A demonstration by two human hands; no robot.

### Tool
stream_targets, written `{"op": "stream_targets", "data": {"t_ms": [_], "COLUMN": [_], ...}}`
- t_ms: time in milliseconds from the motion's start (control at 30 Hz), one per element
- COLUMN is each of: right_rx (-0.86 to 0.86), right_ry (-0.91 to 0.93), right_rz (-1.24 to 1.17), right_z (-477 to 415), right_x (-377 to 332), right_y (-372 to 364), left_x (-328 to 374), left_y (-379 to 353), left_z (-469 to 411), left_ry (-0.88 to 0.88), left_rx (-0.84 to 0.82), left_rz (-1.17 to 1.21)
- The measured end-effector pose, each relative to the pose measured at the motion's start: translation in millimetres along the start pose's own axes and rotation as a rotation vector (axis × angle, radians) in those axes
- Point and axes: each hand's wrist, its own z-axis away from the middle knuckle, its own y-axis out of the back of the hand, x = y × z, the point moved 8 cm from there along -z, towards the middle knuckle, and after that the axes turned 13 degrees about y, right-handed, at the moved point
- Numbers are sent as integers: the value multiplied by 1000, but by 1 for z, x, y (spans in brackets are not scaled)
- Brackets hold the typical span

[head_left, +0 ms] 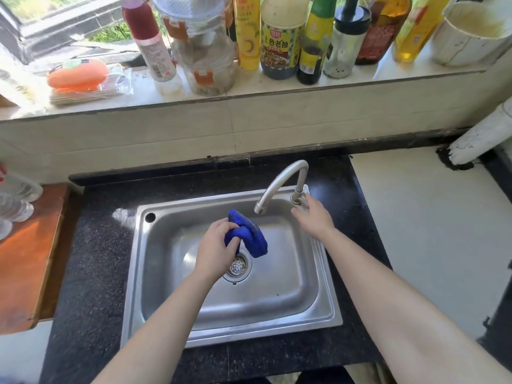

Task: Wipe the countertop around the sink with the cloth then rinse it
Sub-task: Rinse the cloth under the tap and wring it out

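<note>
My left hand (214, 246) grips a bunched blue cloth (249, 235) over the steel sink (138, 273), just left of and below the faucet spout (260, 207). The cloth hangs above the round drain strainer (238, 266). My right hand (314, 216) reaches to the base of the curved faucet (297, 195) at the sink's back right corner, fingers on its handle. No water is visible at the spout. Black speckled countertop (94, 259) surrounds the sink.
A window ledge (249, 90) above holds several sauce and oil bottles, a clear container stack and an orange sponge. A wooden board (25, 259) lies left of the counter, with plastic bottles. A white pipe (482, 139) stands at the right.
</note>
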Motion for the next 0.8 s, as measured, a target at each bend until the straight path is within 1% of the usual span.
{"op": "stream_targets", "data": {"t_ms": [200,333,367,433,467,500,533,567,633,667,700,733,800], "right_rx": [-90,-130,-102,46,142,201,198,136,-101,-225,-306,-320,-211], "right_ry": [78,55,41,70,106,110,64,-31,-294,-397,-446,-457,-427], "right_rz": [77,141,164,153,100,23,-97,-263,-657,-822,-951,-1062,-1234], "right_z": [4,5,9,25,34,42,48,53,67,76,81,81,74], "right_x": [13,15,13,-2,-10,-17,-19,-19,-22,-29,-37,-40,-44], "right_y": [-29,-32,-32,-31,-33,-36,-44,-56,-92,-106,-114,-118,-114], "left_x": [6,14,15,17,17,17,17,17,19,21,25,27,30], "left_y": [-3,0,2,5,6,7,8,9,11,11,13,13,14], "left_z": [0,-1,-1,-1,-1,-1,-1,-1,0,1,4,5,10], "left_ry": [4,-34,-40,-34,-31,-25,-18,-8,-2,-12,-26,-37,-32], "left_rx": [-4,7,12,19,23,25,23,19,7,2,-3,-9,-27], "left_rz": [-13,-33,-35,-27,-18,-10,-7,-8,1,8,11,24,50]}}
